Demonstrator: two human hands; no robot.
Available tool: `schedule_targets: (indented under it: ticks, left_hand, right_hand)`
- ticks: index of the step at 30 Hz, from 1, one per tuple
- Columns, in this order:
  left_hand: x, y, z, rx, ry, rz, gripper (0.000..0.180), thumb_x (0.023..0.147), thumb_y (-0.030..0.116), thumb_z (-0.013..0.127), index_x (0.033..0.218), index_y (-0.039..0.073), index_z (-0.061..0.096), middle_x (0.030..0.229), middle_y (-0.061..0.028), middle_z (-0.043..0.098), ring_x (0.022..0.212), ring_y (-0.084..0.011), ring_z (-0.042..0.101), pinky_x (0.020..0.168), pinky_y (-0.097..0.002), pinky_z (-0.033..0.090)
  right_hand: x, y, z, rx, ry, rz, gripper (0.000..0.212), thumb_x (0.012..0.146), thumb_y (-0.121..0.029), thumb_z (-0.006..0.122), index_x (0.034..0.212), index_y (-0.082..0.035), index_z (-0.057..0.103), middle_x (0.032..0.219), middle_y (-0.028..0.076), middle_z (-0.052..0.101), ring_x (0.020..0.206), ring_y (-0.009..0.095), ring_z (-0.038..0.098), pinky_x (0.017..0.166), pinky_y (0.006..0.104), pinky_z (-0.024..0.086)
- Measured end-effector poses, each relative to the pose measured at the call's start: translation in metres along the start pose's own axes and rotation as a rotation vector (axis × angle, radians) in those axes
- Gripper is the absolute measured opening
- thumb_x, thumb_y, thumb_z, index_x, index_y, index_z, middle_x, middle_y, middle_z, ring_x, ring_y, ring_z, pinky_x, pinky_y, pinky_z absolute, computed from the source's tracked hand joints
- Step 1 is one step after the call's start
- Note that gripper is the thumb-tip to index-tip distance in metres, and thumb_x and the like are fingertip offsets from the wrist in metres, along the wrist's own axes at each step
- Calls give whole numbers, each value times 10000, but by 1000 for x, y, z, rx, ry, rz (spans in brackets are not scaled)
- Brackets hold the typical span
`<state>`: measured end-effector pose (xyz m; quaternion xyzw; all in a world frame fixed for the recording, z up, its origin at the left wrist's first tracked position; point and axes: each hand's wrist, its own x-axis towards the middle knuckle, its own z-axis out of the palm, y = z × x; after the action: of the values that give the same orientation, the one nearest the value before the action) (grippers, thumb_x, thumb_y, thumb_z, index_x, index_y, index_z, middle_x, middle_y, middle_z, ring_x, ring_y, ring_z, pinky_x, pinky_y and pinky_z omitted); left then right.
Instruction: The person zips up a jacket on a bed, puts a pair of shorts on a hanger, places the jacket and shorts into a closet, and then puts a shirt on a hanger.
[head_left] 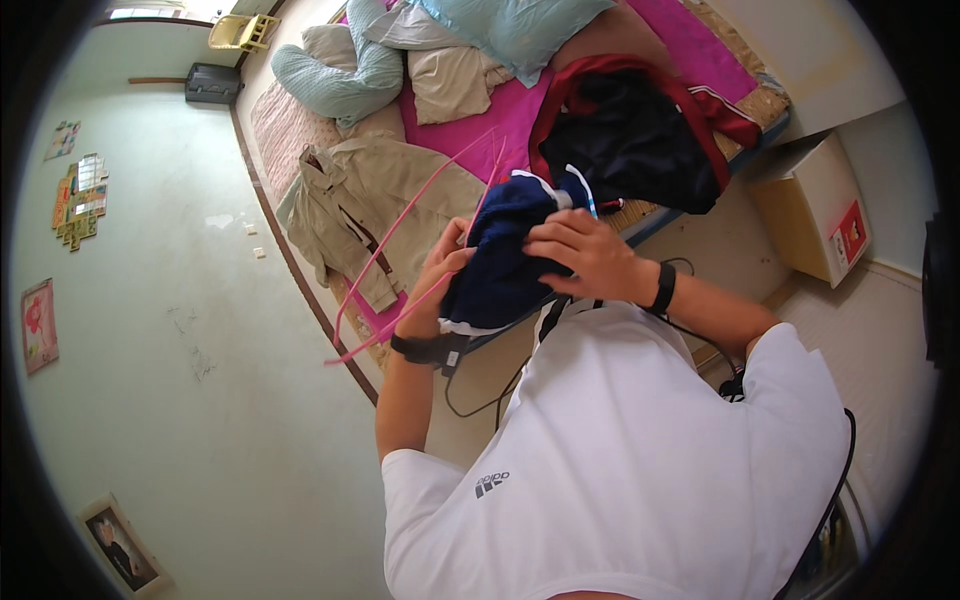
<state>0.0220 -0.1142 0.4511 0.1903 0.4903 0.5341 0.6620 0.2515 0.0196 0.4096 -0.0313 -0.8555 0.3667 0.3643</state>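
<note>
— What's laid out in front of you, biggest first?

— The bed point(470, 120) with its pink sheet runs away from me toward the far side. At the far end lie pillows point(450, 80) and a pale green bolster point(335, 80). On its left part a khaki shirt point(360, 200) is spread flat; to the right sits a heap of dark clothes with red trim point(640, 130). A small white cabinet point(815, 205) stands at the far right, off the bed.

— And what have you got hold of?

— A navy garment point(500, 260), bunched up, held near my chest above the near edge of the bed. My right hand point(585, 250) is curled over the top of it, fingers closed into the cloth. My left hand point(440, 285) is closed too, pinching the garment's lower left side together with a pink wire hanger point(400, 260), whose thin arms stick out to the left.

— Is the hanger inside the garment?

— I can't tell; the cloth hides where the hanger's upper part goes.

— How would you handle it well from here?

— I'd say the bunching is the trouble. I'd keep the left hand steady on the hanger and let the right hand find the neck opening, spreading the cloth rather than tugging. The wire looks thin and springy, so I'd feed one arm through at a time, gently, then smooth the shoulders over it.
</note>
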Motion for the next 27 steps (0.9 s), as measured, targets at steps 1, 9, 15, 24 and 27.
schedule_targets:
  ticks: [1,9,15,24,27]
  left_hand:
    - [-6,4,-3,2,5,0,261,932,110,612,1150,87,471,1070,-28,582,941,-90,603,841,-222,509]
    - [-53,46,-2,126,-1,70,356,856,19,635,1138,94,433,973,-1,541,899,-70,546,789,-194,453]
    - [-82,65,-21,531,-61,122,571,787,-49,561,1334,66,443,1077,-25,531,959,-80,490,812,-215,397]
    - [-112,94,8,890,-22,212,524,761,-118,490,1260,11,585,1242,-54,609,1131,-127,550,983,-263,415]
    - [-117,100,20,1129,92,409,431,722,-97,566,1116,52,656,1052,-64,652,1014,-186,604,976,-330,412]
  right_hand:
    - [0,5,0,-151,-70,0,446,741,-73,817,1146,-84,633,1150,88,607,959,277,619,795,360,535]
    - [45,17,-7,-261,56,-353,537,755,-71,790,1257,-151,620,1152,48,572,853,190,594,758,317,518]
    - [69,23,-3,-238,-96,-539,451,797,-110,740,1231,-137,622,1058,35,614,920,204,600,786,318,514]
    - [100,16,-35,-331,-289,-627,274,782,-107,717,1034,-141,615,1072,48,592,928,207,616,766,322,539]
    - [106,18,-36,-254,-397,-541,278,741,-123,742,979,-108,599,1074,72,573,927,228,615,776,356,540]
